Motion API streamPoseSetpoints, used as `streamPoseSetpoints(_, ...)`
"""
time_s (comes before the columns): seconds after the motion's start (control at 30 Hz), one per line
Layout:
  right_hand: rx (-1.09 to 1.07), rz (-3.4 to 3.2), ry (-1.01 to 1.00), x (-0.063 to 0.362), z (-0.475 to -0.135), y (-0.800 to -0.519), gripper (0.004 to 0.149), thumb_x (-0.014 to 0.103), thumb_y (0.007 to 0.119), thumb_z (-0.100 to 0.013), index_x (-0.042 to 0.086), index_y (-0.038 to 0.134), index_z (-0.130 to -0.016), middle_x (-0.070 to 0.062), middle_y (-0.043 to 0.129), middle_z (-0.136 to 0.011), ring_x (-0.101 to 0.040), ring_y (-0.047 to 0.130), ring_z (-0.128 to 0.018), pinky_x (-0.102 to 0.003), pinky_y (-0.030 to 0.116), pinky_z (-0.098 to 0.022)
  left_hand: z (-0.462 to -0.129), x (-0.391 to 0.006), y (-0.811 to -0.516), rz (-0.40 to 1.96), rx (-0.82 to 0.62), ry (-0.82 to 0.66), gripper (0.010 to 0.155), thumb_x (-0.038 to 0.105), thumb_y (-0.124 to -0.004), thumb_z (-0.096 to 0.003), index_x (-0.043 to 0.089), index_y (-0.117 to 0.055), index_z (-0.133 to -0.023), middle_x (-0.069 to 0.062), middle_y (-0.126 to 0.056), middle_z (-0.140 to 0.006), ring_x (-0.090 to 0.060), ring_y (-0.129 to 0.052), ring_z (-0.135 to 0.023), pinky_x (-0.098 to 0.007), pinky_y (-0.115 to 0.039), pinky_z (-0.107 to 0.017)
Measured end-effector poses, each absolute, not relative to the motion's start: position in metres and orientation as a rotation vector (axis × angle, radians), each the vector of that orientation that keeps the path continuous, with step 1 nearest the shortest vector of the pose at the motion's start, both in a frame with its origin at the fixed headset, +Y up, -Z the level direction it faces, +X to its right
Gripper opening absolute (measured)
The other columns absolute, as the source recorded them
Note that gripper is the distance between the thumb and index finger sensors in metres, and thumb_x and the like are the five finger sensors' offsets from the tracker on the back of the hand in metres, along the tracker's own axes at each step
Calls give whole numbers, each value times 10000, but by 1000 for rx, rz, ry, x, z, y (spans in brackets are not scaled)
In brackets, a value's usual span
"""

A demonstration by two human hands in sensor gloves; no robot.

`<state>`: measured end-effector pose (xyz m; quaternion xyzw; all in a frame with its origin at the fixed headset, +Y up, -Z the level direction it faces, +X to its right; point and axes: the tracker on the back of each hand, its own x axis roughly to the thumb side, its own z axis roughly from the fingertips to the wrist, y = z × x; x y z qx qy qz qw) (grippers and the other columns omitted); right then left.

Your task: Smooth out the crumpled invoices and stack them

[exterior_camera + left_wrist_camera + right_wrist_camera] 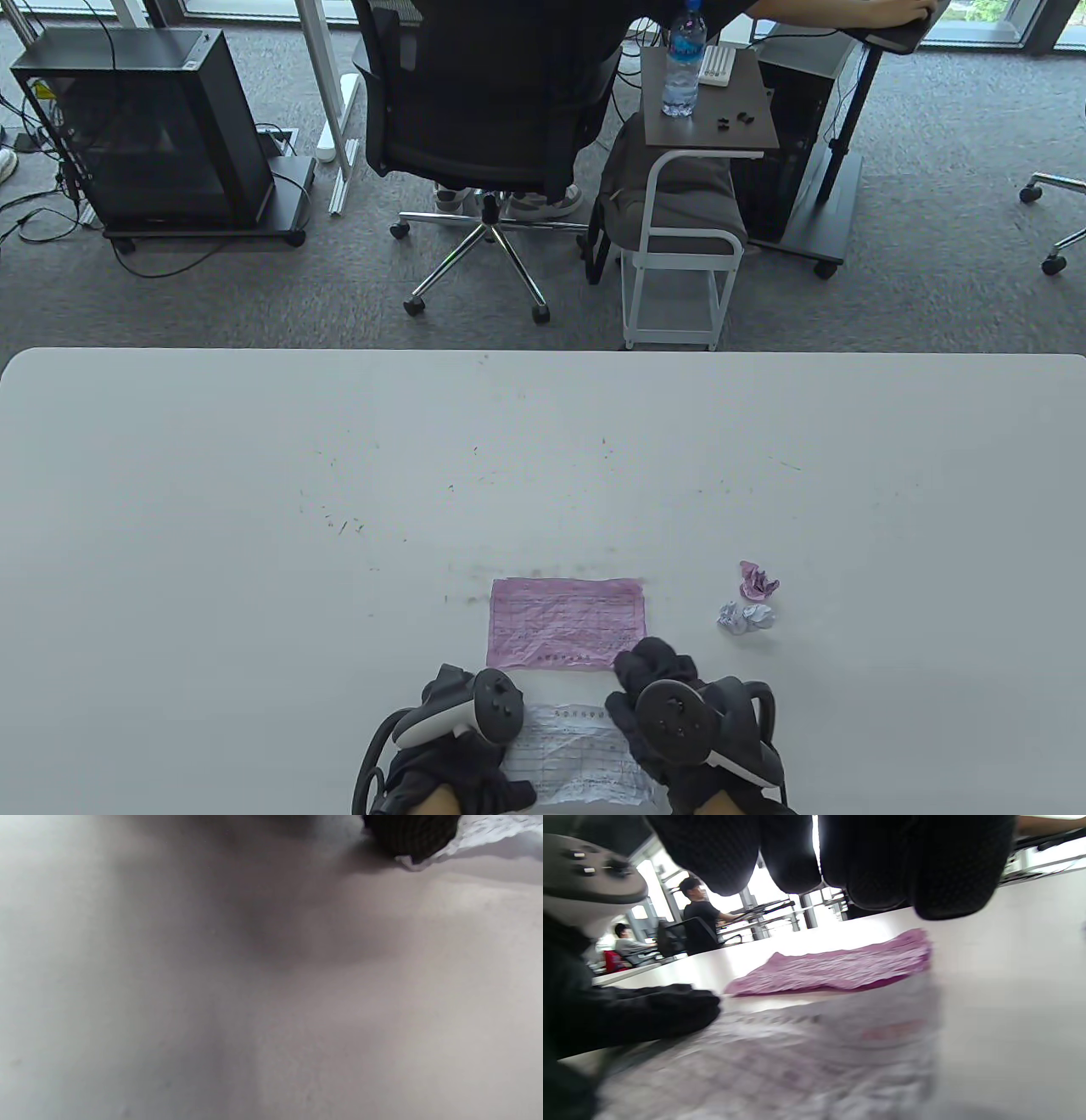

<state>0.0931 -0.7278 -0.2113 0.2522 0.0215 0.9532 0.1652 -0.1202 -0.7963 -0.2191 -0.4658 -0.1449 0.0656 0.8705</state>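
A flattened pink invoice [567, 622] lies on the white table [339, 509]. Just in front of it, a wrinkled white invoice [577, 755] lies spread out between my hands. My left hand [458, 717] rests flat on its left edge, which the right wrist view [649, 1014] shows plainly. My right hand [657, 679] is at the paper's upper right, by the pink sheet's near corner, and its fingers [865, 861] hang just above the sheets, holding nothing. The right wrist view also shows the pink invoice [840, 965] and the white invoice [797, 1060]. The left wrist view shows one fingertip [411, 836] on the white paper's edge [488, 832].
A crumpled pink ball [758, 581] and a crumpled white ball [747, 617] lie to the right of the pink sheet. Beyond the table's far edge are an office chair [475, 110] and a small cart [687, 212].
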Motion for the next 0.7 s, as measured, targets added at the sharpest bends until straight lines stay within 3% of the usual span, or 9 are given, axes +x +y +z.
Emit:
streamPoseSetpoints(0.07, 986, 2678, 152, 68, -201, -732, 391, 348, 768, -530, 108, 757, -837, -217, 635, -1008, -423, 746, -815, -556, 765, -533, -219, -120, -796, 136, -977, -302, 915, 556, -671, -565, 269, 82, -997, -229, 269, -894, -579, 239, -801, -718, -111, -580)
streamPoseSetpoints(0.2, 1285, 2723, 337, 35, -186, -747, 389, 385, 756, -530, 146, 767, -838, -175, 615, -1045, -390, 725, -872, -551, 748, -572, -219, -120, -796, 133, -979, -302, 915, 556, -670, -567, 269, 85, -996, -230, 270, -894, -580, 239, -801, -718, -111, -581)
streamPoseSetpoints(0.37, 1244, 2712, 718, 32, -187, -769, 495, 399, 733, -550, 150, 621, -963, -171, 450, -1112, -395, 551, -956, -562, 653, -610, -219, -119, -796, 129, -986, -295, 911, 542, -670, -569, 269, 89, -992, -230, 272, -890, -581, 239, -800, -719, -110, -583)
streamPoseSetpoints(0.5, 1181, 2672, 777, 34, -190, -768, 496, 417, 730, -555, 158, 641, -969, -155, 455, -1109, -391, 527, -954, -567, 623, -612, -219, -119, -795, 128, -992, -291, 914, 545, -671, -567, 271, 92, -990, -225, 276, -889, -578, 242, -800, -718, -109, -584)
streamPoseSetpoints(0.7, 1095, 2724, 799, 39, -196, -764, 425, 430, 728, -558, 194, 723, -911, -97, 603, -1037, -354, 620, -883, -582, 695, -564, -219, -119, -795, 127, -992, -286, 913, 550, -670, -566, 273, 91, -990, -222, 273, -891, -576, 240, -802, -716, -111, -587)
